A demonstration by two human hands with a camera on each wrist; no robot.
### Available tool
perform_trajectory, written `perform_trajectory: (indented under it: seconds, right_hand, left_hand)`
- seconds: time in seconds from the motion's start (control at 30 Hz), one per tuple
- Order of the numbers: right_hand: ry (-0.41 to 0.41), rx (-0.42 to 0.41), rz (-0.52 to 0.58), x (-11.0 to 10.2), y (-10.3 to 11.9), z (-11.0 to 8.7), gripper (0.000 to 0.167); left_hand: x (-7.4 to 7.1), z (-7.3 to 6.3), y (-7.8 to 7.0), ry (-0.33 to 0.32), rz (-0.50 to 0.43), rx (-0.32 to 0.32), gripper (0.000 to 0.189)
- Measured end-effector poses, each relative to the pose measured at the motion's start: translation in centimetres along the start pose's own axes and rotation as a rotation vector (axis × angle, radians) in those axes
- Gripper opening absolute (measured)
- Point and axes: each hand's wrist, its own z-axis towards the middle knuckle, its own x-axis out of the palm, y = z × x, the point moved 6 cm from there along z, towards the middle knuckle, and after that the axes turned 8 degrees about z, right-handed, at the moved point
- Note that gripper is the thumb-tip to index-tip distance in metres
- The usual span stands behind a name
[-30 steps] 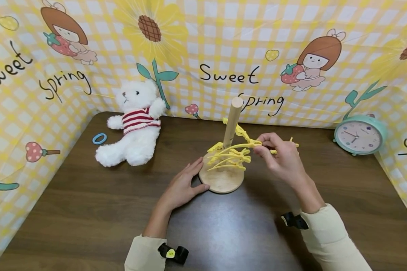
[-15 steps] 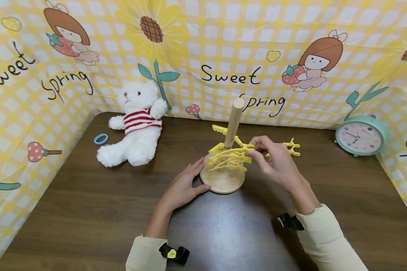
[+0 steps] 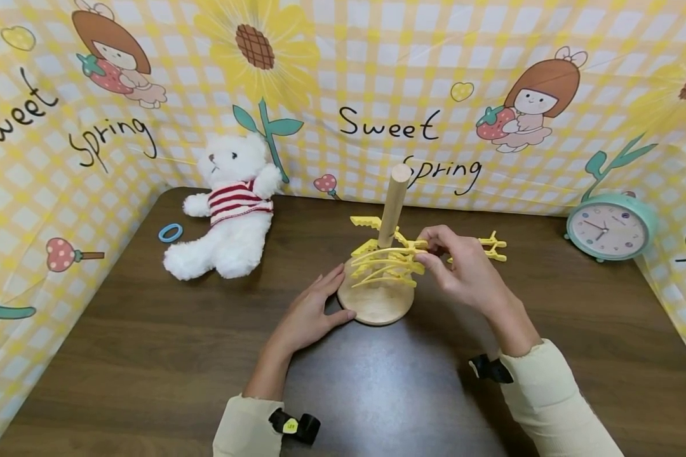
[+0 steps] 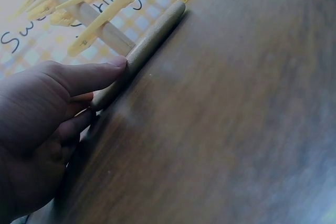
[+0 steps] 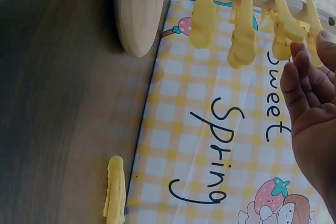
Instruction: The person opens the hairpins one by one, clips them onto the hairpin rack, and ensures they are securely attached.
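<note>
A wooden stand with a round base and an upright post is in the middle of the table. Several yellow alligator hair clips are clamped across the post one above another. My right hand pinches the tail end of the topmost hair clip between thumb and fingers. That clip straddles the post, its toothed arm sticking out to the left behind it. My left hand holds the base at its left rim; in the left wrist view the thumb presses on the base's edge.
More yellow hair clips lie on the table to the right of the post. A white teddy bear lies at the back left, beside a blue ring. A green alarm clock stands at the back right. Printed cloth encloses the table.
My right hand has moved a little left with the hair clip, bringing it onto the post. Its rear toothed arm swung left past the post. The left hand stays at the base.
</note>
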Motion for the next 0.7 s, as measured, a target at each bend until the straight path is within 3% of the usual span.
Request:
perform_trajectory:
  seconds: [0.7]
  right_hand:
    - [0.094, 0.102, 0.022, -0.38, -0.34, 0.08, 0.022]
  left_hand:
    - [-0.09, 0.08, -0.11, -0.004, -0.002, 0.013, 0.081]
